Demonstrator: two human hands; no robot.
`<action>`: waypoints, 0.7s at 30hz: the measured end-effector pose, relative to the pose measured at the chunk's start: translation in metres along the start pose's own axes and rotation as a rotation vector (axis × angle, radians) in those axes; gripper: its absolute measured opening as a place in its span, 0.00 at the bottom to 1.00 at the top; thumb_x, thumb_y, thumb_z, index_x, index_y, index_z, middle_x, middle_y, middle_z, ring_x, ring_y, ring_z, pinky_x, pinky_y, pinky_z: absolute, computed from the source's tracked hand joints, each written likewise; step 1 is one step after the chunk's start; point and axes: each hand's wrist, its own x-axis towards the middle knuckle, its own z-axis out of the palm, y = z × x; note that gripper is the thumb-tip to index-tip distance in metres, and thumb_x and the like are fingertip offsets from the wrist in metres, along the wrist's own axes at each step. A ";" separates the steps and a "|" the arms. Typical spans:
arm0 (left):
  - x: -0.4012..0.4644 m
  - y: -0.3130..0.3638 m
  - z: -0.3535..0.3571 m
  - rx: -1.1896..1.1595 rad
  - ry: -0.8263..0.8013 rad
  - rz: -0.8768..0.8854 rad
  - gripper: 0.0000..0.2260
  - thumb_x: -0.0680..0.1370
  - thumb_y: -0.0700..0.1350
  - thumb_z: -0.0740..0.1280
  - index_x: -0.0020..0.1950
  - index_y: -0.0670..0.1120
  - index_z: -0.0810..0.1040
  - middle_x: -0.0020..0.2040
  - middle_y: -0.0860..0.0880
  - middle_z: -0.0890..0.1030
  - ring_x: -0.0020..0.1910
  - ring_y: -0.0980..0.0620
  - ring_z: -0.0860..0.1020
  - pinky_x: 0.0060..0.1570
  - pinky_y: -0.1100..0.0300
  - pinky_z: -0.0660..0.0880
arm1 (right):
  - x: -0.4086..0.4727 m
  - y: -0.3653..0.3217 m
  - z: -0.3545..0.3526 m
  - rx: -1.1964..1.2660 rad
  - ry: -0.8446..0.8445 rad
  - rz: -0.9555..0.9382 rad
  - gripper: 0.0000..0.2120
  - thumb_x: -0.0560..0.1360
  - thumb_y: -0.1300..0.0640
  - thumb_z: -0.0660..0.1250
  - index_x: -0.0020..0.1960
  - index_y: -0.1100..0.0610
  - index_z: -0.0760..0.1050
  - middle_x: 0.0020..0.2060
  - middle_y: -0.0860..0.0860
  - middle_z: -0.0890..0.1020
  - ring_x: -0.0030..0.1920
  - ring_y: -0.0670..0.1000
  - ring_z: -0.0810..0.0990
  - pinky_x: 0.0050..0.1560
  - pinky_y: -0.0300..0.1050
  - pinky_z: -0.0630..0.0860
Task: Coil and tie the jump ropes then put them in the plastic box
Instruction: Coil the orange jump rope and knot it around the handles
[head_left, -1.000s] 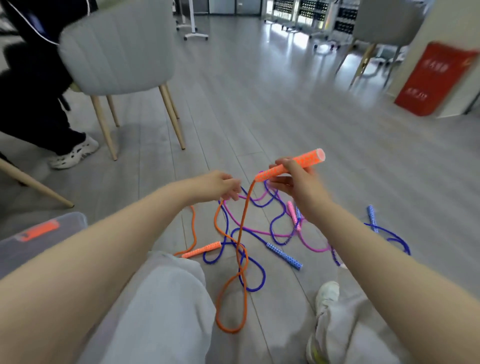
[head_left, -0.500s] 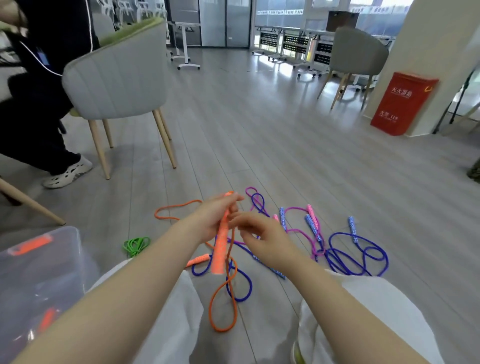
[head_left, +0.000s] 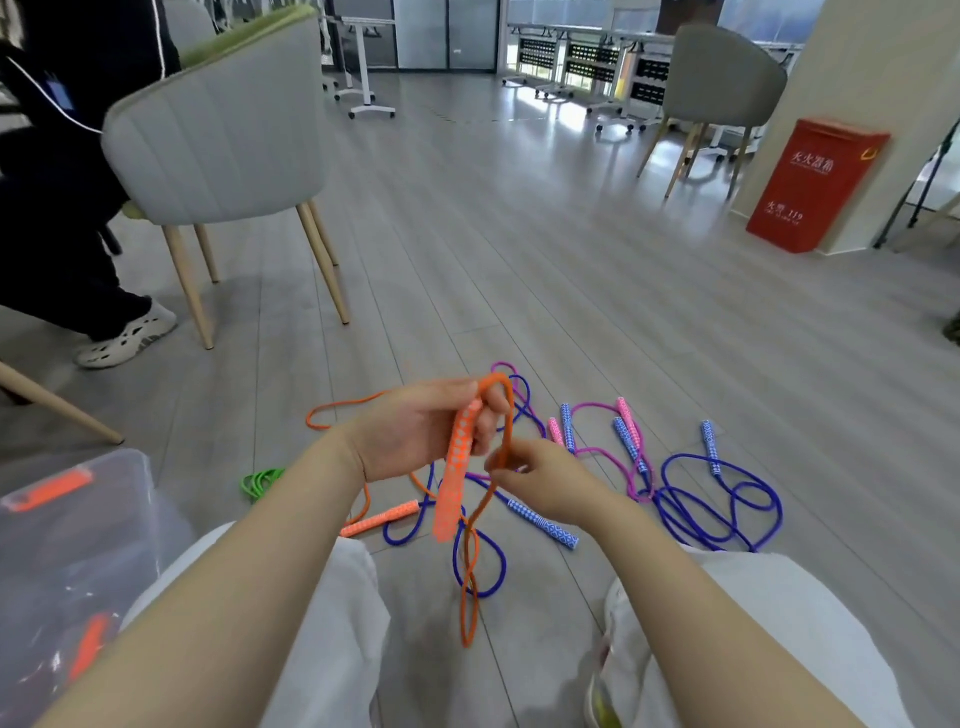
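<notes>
My left hand grips the top of an orange patterned handle, which hangs downward. From that handle the orange rope arches over and drops to the floor. My right hand pinches this cord just below the arch. The rope's second orange handle lies on the floor. Blue ropes and a pink rope lie tangled beyond my hands. A green rope lies coiled to the left. The clear plastic box sits at the lower left.
A grey chair stands at the left, with a seated person's dark leg and white shoe beside it. A red bin stands by a pillar at the right. My knees in pale trousers frame the ropes.
My left hand has taken the orange handle from my right hand and holds it hanging down. My right hand moved onto the cord and a loop has formed over the handle's top.
</notes>
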 end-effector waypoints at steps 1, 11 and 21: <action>0.000 0.004 -0.003 -0.088 0.011 0.051 0.09 0.72 0.48 0.71 0.48 0.43 0.82 0.37 0.49 0.77 0.38 0.52 0.75 0.46 0.58 0.76 | 0.001 0.002 -0.002 0.001 -0.025 0.027 0.07 0.77 0.54 0.65 0.54 0.52 0.80 0.49 0.47 0.83 0.50 0.48 0.80 0.57 0.47 0.77; 0.011 -0.005 -0.012 0.370 0.526 -0.033 0.12 0.83 0.42 0.58 0.52 0.45 0.82 0.41 0.51 0.84 0.39 0.54 0.78 0.44 0.62 0.77 | -0.008 -0.014 -0.040 0.752 0.376 0.030 0.02 0.76 0.61 0.69 0.48 0.59 0.77 0.34 0.51 0.85 0.34 0.48 0.83 0.39 0.40 0.79; 0.016 -0.024 0.008 0.599 0.287 -0.138 0.11 0.84 0.46 0.58 0.59 0.56 0.78 0.40 0.57 0.82 0.44 0.56 0.80 0.52 0.59 0.78 | -0.013 -0.022 -0.039 1.011 0.273 -0.019 0.06 0.77 0.60 0.68 0.50 0.64 0.79 0.34 0.54 0.81 0.34 0.48 0.80 0.35 0.38 0.78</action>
